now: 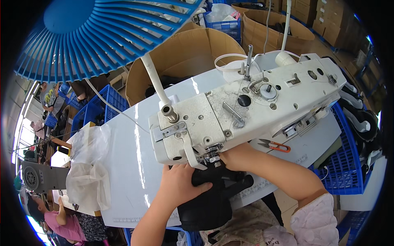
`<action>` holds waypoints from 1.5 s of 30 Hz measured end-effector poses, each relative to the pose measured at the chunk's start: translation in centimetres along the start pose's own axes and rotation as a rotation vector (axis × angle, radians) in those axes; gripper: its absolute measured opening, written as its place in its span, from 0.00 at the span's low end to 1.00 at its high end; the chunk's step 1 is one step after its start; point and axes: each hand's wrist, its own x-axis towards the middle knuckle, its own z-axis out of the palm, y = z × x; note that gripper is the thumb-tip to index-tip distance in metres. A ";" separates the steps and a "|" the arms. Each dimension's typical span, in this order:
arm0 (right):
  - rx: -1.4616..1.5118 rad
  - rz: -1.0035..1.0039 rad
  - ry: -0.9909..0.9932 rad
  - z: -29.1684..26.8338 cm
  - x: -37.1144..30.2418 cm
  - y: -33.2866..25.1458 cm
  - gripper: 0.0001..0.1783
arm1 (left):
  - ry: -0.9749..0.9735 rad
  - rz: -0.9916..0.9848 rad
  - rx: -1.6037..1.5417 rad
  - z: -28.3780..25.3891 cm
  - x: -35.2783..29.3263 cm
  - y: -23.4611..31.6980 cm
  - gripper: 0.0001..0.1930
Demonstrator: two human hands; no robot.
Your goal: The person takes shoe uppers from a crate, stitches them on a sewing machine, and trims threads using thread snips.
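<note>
While hands (177, 185) busy — carton (184, 46), black contents (168, 80)

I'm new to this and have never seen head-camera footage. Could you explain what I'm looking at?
There is no robot here: this single picture comes from the left of two fisheye cameras on a person's head, looking down, so straight edges bend. The big white machine is a sewing machine. It stands on a pale tabletop, where orange-handled thread snips lie to the right. Under its sewing head is a black workpiece, possibly a glove. The person's left hand lies on it. The right hand reaches in from the other side, partly hidden by the machine, so its grip cannot be told.
</note>
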 end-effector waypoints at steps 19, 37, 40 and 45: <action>-0.123 0.155 -0.418 -1.2 0.6 -0.8 0.23 | -0.142 -0.061 0.078 -0.2 -0.4 0.3 0.37; -0.124 0.117 -0.342 -0.9 0.5 -0.4 0.24 | -0.095 -0.105 0.024 -0.8 -0.2 0.8 0.36; -0.174 0.075 -0.325 -1.2 0.5 -1.3 0.16 | -0.054 -0.086 0.015 -0.6 -1.2 0.9 0.38; -0.027 0.018 -0.331 -0.2 -1.9 -1.2 0.11 | -0.070 -0.052 0.119 -0.5 -2.8 2.4 0.42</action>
